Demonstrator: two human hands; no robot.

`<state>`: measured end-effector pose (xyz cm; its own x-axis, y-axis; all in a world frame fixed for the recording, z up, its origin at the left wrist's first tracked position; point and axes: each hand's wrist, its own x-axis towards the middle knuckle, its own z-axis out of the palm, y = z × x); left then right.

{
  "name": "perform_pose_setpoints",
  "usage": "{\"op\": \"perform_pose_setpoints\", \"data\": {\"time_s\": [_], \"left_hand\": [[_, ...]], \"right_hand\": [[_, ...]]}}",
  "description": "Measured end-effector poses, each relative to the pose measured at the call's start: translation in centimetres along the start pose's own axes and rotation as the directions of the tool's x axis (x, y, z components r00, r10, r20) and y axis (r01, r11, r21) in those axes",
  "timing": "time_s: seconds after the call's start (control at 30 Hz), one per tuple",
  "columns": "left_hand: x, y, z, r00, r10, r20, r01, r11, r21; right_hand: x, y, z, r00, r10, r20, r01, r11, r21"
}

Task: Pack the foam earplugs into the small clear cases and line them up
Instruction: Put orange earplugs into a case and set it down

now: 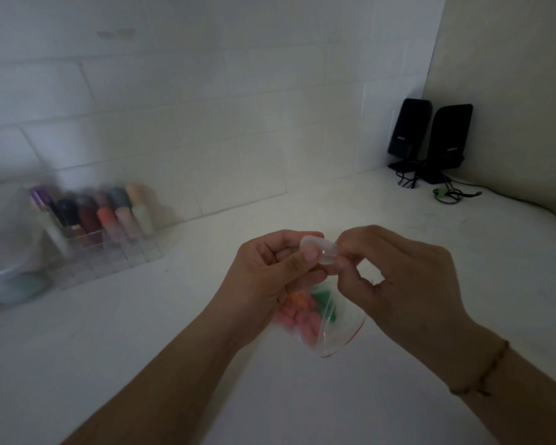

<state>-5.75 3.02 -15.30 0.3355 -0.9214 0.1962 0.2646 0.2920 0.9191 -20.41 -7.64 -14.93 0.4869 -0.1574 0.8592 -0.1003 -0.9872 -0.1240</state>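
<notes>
A small clear case [321,250] is held up above the white counter between both hands. My left hand [270,277] grips it with thumb and curled fingers. My right hand [398,277] pinches its right end with the fingertips. Below the hands hangs a clear zip bag [321,319] with a red seal line; it seems caught under my left hand's lower fingers. Inside it are pink, orange and green foam earplugs [302,311], blurred.
A clear acrylic organizer [109,252] with several coloured bottles stands at the back left by the tiled wall. Two black speakers [430,139] with cables sit in the far right corner. The white counter [174,332] spreads around the hands.
</notes>
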Motion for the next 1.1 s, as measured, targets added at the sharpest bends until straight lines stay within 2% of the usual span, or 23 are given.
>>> {"op": "perform_pose_setpoints", "data": {"time_s": [0.07,0.13,0.2,0.27,0.37,0.4,0.43,0.5,0.57,0.67,0.73,0.83,0.93,1.1], "left_hand": [[0.0,0.1,-0.2,1.0,-0.01,0.026,0.008,0.999,0.046],[-0.1,0.1,-0.4,0.997,-0.025,0.073,0.009,0.979,0.202],[-0.2,0.2,-0.4,0.989,-0.056,0.137,0.019,0.966,0.257],[-0.1,0.7,-0.4,0.991,-0.068,0.113,0.052,0.989,0.138],[0.7,2.0,-1.5,0.99,-0.086,-0.109,0.07,0.987,-0.144],[0.9,2.3,-2.2,0.979,-0.096,-0.182,0.057,0.976,-0.21],[1.1,2.6,-2.8,0.965,-0.11,-0.238,0.045,0.964,-0.264],[1.2,2.8,-3.8,0.939,-0.148,-0.312,0.04,0.943,-0.33],[1.2,2.7,-4.3,0.921,-0.185,-0.344,0.047,0.927,-0.372],[1.4,2.4,-4.6,0.907,-0.214,-0.364,0.049,0.91,-0.412],[1.5,2.2,-4.7,0.895,-0.224,-0.386,0.049,0.909,-0.413],[1.5,2.2,-4.5,0.883,-0.237,-0.405,0.061,0.913,-0.403],[1.4,2.2,-4.4,0.881,-0.244,-0.405,0.065,0.91,-0.408],[1.4,2.1,-4.2,0.879,-0.248,-0.407,0.07,0.912,-0.404]], "right_hand": [[-0.1,-0.3,-0.1,0.996,0.093,-0.011,-0.092,0.993,0.076],[0.0,-0.5,-0.1,0.977,0.214,0.001,-0.209,0.953,0.22],[0.1,-0.6,-0.1,0.971,0.234,0.046,-0.237,0.927,0.291],[0.1,-0.6,-0.1,0.977,0.194,0.083,-0.21,0.939,0.273],[0.4,-0.1,-1.5,0.979,0.177,0.1,-0.195,0.958,0.211],[0.5,0.2,-2.3,0.966,0.191,0.173,-0.223,0.957,0.184],[0.6,0.5,-2.9,0.931,0.199,0.306,-0.249,0.959,0.133],[0.0,1.0,-3.4,0.778,0.154,0.61,-0.184,0.983,-0.014],[-0.8,1.7,-3.1,0.69,0.103,0.716,-0.104,0.994,-0.042],[-1.5,1.8,-1.9,0.637,0.072,0.767,-0.095,0.995,-0.015],[-1.8,1.5,-1.4,0.648,0.053,0.76,-0.052,0.998,-0.025],[-2.5,0.7,-0.7,0.716,-0.013,0.698,0.064,0.997,-0.047],[-2.8,0.2,0.0,0.755,-0.044,0.654,0.132,0.987,-0.086],[-3.1,-0.4,0.8,0.755,-0.088,0.649,0.207,0.972,-0.109]]}}
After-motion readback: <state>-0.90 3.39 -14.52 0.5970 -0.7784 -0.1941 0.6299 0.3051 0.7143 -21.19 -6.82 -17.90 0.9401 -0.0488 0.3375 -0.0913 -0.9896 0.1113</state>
